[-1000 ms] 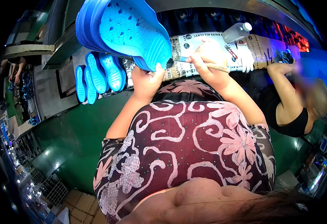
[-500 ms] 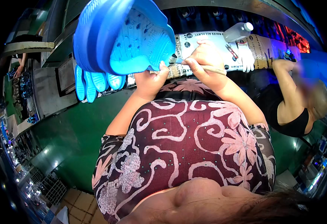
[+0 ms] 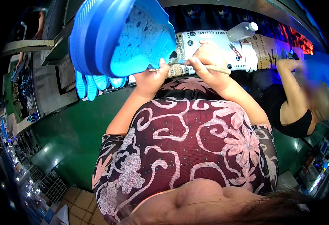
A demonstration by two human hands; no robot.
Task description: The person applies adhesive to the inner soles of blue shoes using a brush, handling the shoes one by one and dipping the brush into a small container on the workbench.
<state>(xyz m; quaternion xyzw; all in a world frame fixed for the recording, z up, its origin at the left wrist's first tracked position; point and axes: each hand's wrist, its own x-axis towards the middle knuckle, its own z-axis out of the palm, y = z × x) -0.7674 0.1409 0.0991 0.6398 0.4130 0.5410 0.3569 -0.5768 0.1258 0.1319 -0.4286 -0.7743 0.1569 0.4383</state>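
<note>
A big blue foam clog (image 3: 101,39) is held up close, its dotted footbed turned toward me. My left hand (image 3: 151,81) grips it by the near lower rim, the thumb up on the edge; the other fingers are partly hidden. In my right hand (image 3: 211,67), the fingers are closed round a small paintbrush (image 3: 220,69) with a pale wooden handle. Its dark bristles reach the clog's right-hand rim, beside my left thumb; whether they touch is hard to tell.
Several blue shoe soles (image 3: 92,85) lie below the clog at left. On the wrapped bench top (image 3: 194,37) are a white-capped bottle (image 3: 242,32), red-handled snips (image 3: 234,51) and white gloves (image 3: 250,56). Another person (image 3: 299,97) sits close at right.
The clog has shifted slightly left and tilted a little, with the brush tip still at its rim. My right hand has moved slightly down and right.
</note>
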